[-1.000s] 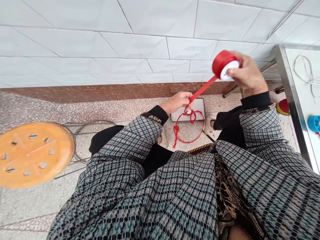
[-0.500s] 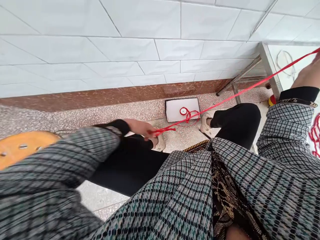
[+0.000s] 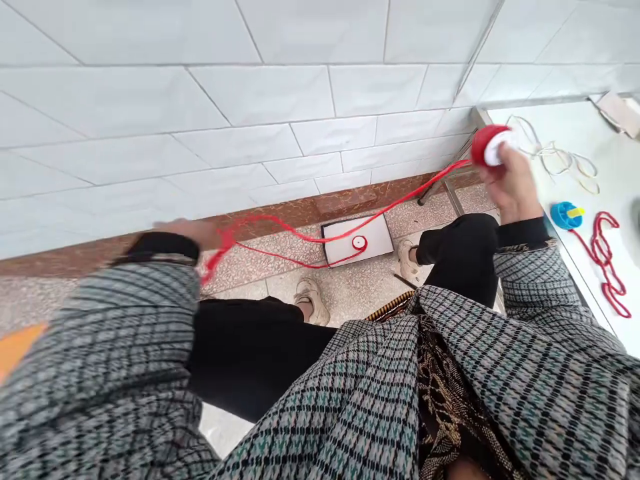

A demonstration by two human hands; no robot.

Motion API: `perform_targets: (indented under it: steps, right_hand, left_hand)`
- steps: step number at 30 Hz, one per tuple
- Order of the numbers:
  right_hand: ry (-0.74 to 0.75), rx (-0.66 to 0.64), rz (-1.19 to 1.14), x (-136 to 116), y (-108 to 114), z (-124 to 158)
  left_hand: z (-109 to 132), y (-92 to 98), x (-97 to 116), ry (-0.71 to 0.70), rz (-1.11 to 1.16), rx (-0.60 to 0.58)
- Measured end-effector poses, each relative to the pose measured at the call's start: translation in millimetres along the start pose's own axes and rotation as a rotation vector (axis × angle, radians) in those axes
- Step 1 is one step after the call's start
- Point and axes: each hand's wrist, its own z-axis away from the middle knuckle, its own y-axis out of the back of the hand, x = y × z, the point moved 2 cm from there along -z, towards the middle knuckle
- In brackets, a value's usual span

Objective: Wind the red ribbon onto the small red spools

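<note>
My right hand [image 3: 517, 183] is raised at the right with its fingers closed around a spool of red cord [image 3: 483, 147] that has a white end face. From it a thick red cord [image 3: 320, 238] sags across to my left hand [image 3: 193, 232], which is smeared by motion. Loose red strands hang by the left hand's fingers, and how they grip is hard to see. A thinner red cord runs from there down to a second, small red spool [image 3: 359, 243] lying on a white board [image 3: 340, 230] with a dark edge on the floor.
On the white table [image 3: 615, 260] at the right are a blue and yellow spool-like piece [image 3: 567, 215], a red knotted cord [image 3: 603, 257] and a pale coiled cord [image 3: 565, 160]. A tiled wall [image 3: 280, 93] stands in front. An orange stool [image 3: 20, 347] shows at the left.
My right hand has come into fuller view, showing the spool. My left hand has moved left and up. The cord, taut before, now hangs slack, and the small spool's loose loops have drawn out.
</note>
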Motion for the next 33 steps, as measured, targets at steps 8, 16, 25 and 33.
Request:
perform_targets:
  steps: [8,16,25,33]
  right_hand:
    - [-0.420,-0.608,0.098,42.6,-129.9,43.4]
    - [-0.508,-0.601,0.059,84.2,-150.4,24.1]
    - [-0.556,-0.509,0.032,94.2,-138.0,18.2]
    - [-0.549,-0.560,0.027,100.2,-133.9,25.9]
  left_hand:
    - [-65.3,-136.9,118.7,-0.360,0.402,0.203]
    - [-78.4,-149.9,101.6,-0.122,0.772,0.193]
    - [-84.9,-150.2,86.6,0.111,1.037,-0.023]
    - [-79.5,-160.0,86.4,0.135,1.189,-0.166]
